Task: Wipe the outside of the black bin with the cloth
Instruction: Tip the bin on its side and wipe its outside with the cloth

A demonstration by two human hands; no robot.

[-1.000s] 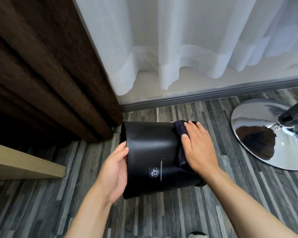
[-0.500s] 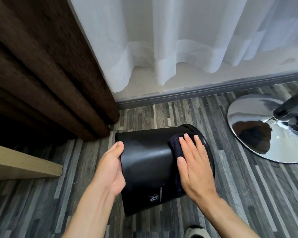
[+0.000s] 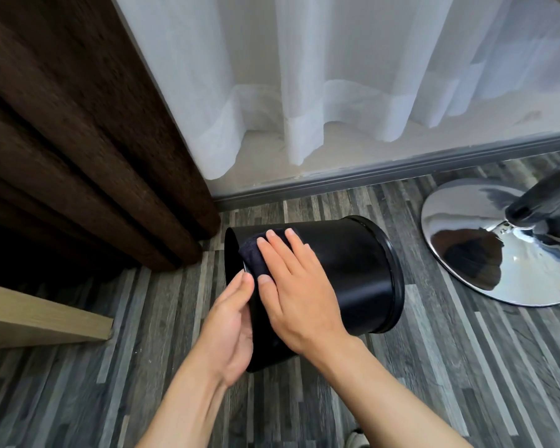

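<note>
The black bin (image 3: 353,273) lies tipped on its side above the striped floor, its flat base to the left and its rimmed mouth to the right. My left hand (image 3: 230,331) is cupped flat against the bin's base and steadies it. My right hand (image 3: 291,286) lies palm down on the bin's upper wall, pressing a dark cloth (image 3: 253,257) against it near the base edge. Only the cloth's left part shows beyond my fingers; the part under my palm is hidden.
A brown curtain (image 3: 78,140) hangs at the left, a sheer white curtain (image 3: 320,76) behind the bin. A chrome chair base (image 3: 485,253) with a black column sits on the floor at the right. A pale wooden board edge (image 3: 39,318) juts in from the left.
My right hand slid the cloth leftward along the bin's wall, from the rim end to the base end. The bin turned so its rim points right. My left hand stayed on the base.
</note>
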